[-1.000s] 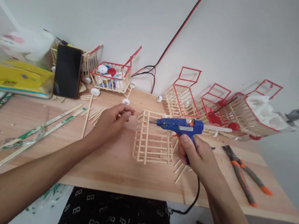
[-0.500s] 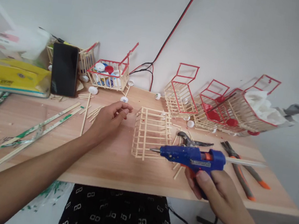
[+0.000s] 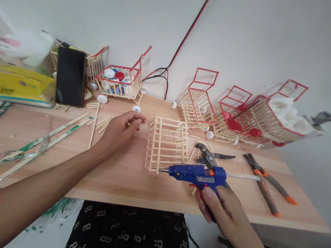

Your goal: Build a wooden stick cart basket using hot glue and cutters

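My right hand (image 3: 221, 206) grips a blue glue gun (image 3: 198, 175) by its handle, near the table's front edge, nozzle pointing left. Its tip is just below the front corner of a bare wooden stick cage (image 3: 166, 143) that stands on the table. My left hand (image 3: 121, 130) rests on the table left of the cage, fingers loosely curled and pinched, with nothing clearly in it. Black cutters (image 3: 211, 155) lie just behind the glue gun.
Several stick carts with red frames (image 3: 200, 100) line the wall, one holding bottle caps (image 3: 119, 79). Orange-handled pliers (image 3: 267, 184) lie at the right. A black phone (image 3: 70, 75), a yellow box (image 3: 15, 84), loose sticks (image 3: 47, 139) and white caps (image 3: 102, 99) are at the left.
My right hand brought the glue gun from above the cage down toward the front edge, uncovering the cutters. My left hand stayed put.
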`<state>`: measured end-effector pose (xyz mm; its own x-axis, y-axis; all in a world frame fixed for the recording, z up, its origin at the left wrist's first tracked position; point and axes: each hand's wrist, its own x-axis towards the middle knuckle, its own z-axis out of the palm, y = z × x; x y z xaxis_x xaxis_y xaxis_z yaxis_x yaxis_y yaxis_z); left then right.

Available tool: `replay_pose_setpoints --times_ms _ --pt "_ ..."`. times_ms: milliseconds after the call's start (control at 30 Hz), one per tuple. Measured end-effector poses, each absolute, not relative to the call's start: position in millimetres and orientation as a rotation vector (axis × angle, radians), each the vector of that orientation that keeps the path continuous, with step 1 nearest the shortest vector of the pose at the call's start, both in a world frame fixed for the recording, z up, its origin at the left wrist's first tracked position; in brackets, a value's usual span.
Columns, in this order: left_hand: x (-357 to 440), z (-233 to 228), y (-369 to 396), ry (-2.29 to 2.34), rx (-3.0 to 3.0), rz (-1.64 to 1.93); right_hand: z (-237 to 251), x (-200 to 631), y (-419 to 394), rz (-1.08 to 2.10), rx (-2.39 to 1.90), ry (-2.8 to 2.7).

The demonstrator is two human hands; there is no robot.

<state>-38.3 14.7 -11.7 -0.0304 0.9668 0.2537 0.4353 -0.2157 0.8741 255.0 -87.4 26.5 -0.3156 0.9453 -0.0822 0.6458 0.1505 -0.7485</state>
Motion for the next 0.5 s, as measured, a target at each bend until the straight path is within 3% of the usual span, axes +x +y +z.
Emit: replay_pose_setpoints --times_ms 500 --pt "-38.1 -12.7 15.3 1.478 1.677 1.205 23.2 253.9 -87.7 0.955 -1.542 -2.037"
